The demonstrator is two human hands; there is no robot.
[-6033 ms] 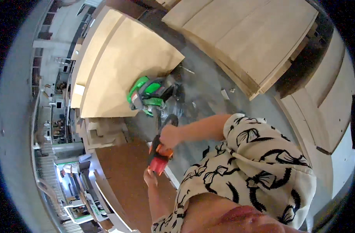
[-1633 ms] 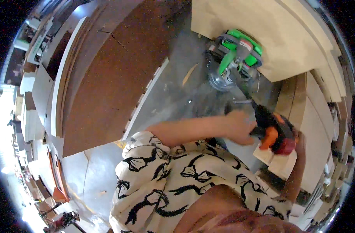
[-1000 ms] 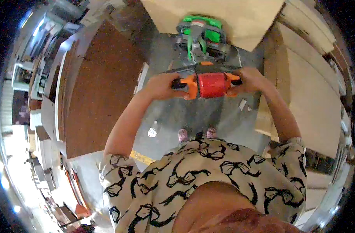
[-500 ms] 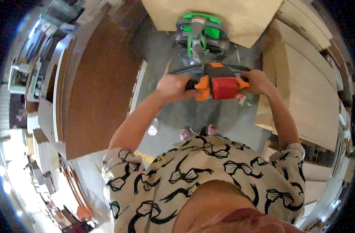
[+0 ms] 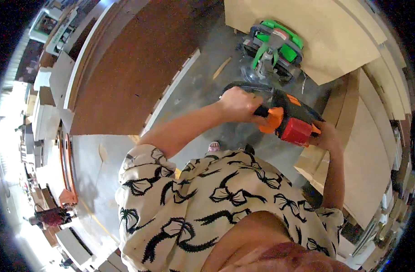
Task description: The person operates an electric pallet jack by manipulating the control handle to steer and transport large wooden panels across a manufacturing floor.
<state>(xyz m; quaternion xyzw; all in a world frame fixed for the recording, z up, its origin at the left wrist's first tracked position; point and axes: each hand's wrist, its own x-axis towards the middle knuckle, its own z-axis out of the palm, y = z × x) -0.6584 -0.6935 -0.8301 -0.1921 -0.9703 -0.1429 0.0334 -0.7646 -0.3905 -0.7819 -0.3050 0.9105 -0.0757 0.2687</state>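
Both of my hands grip the tiller handle (image 5: 287,111) of an electric pallet truck. Its control head is black with orange thumb levers and a red block facing me. Wrapped round the left grip is my left hand (image 5: 241,105), its fingertips beside an orange lever. My right hand (image 5: 326,136) closes on the right grip, partly hidden behind the control head. Beyond the handle stands the truck's green and grey body (image 5: 275,50), with the grey tiller arm leading down to it.
A tall brown panel stack (image 5: 126,77) rises on my left. A light wooden sheet (image 5: 334,36) lies behind the truck. Stacked pale boards (image 5: 366,149) line my right side. An orange hand pallet jack (image 5: 68,172) stands at far left, near another person (image 5: 51,217). Grey floor (image 5: 189,95) runs between.
The handle and both hands have swung to the right and tilted clockwise in view. The truck body also sits further right, and the left-hand panels have shifted upward. Both grips are kept.
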